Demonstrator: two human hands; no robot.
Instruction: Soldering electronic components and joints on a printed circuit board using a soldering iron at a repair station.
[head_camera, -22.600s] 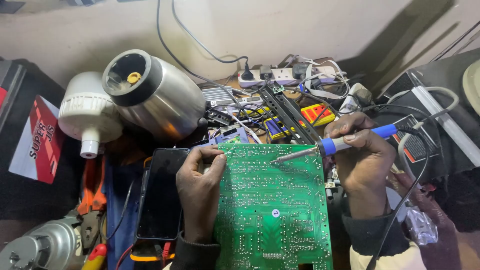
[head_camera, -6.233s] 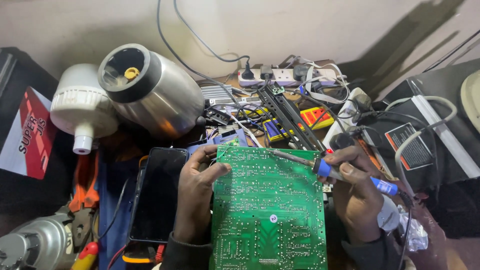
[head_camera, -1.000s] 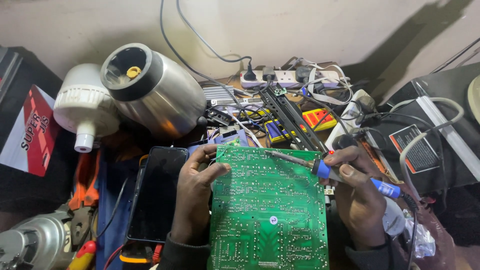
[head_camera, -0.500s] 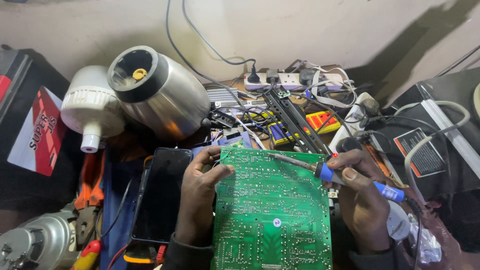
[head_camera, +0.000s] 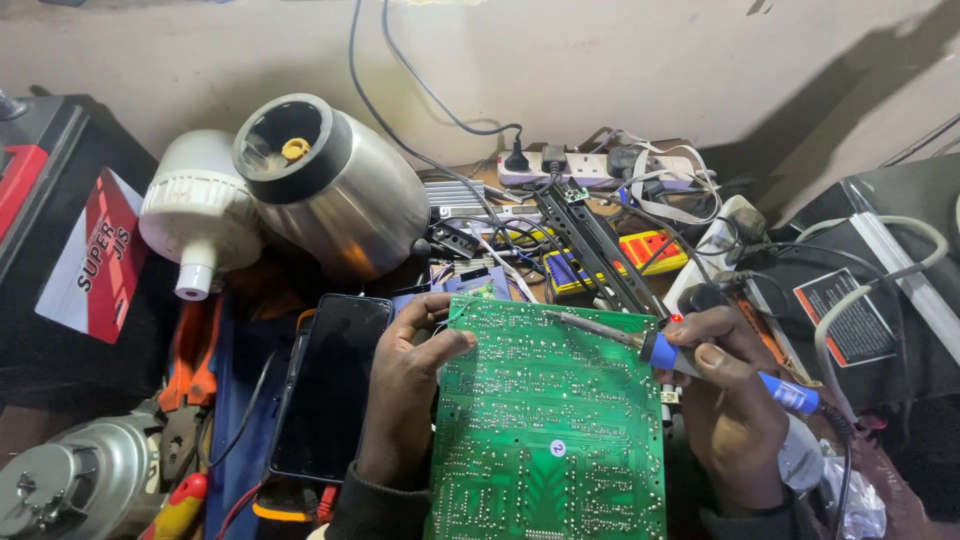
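Observation:
A green circuit board (head_camera: 555, 430) lies solder side up in front of me. My left hand (head_camera: 410, 385) pinches its top left corner and holds a thin strand of solder wire (head_camera: 462, 308) between the fingers. In my right hand (head_camera: 725, 400) is a blue-handled soldering iron (head_camera: 690, 358). Its metal tip (head_camera: 565, 318) points left and rests over the board's top edge, a short way right of my left fingertips.
A dark phone (head_camera: 330, 385) lies left of the board. Behind are a steel motor housing (head_camera: 335, 185), a white plastic part (head_camera: 200, 215), a power strip (head_camera: 590, 170), tangled wires and a black rail (head_camera: 595, 250). A black box (head_camera: 865, 300) stands right; pliers (head_camera: 195, 380) and a motor (head_camera: 75, 490) left.
The view has shifted slightly. My hands, the board and the iron keep nearly the same pose; the iron tip stays at the board's top edge.

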